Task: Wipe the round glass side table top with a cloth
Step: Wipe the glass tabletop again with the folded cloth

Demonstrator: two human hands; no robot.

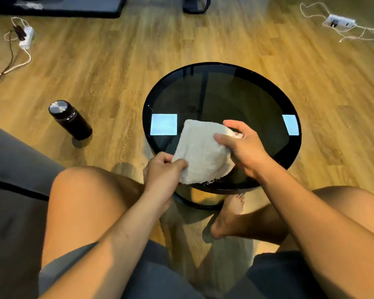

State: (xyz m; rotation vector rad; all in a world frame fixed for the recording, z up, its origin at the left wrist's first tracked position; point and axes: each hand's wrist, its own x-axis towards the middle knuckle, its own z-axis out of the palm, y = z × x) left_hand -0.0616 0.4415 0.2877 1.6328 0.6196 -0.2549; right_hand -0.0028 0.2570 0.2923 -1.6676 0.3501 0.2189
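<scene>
Right at the centre of the frame, the fingers of the left hand point(163, 169) are curled and pinch the lower left corner of a white cloth point(200, 155), thumb on top. The right hand point(242, 145) grips the cloth's upper right edge, thumb pressed across the fabric and the other fingers curled behind it. Between the two hands the cloth is stretched out, folded and slightly rumpled, a frayed edge hanging at its lower side. It is held over the near part of the round glass side table point(221, 126), which fills the middle of the frame; whether the cloth touches the glass cannot be told. The dark top has a black rim and shows two pale rectangular reflections, one left, one right.

Bare forearms run down to the lower corners, over bent knees and grey shorts. A bare foot shows under the table's near edge. On the wooden floor point(117, 61), left of the table, stands a dark flask point(70, 119) with a metal lid. Power strips with cables lie at the upper left point(26, 37) and upper right point(340, 22). A grey sofa point(9, 190) fills the lower left.
</scene>
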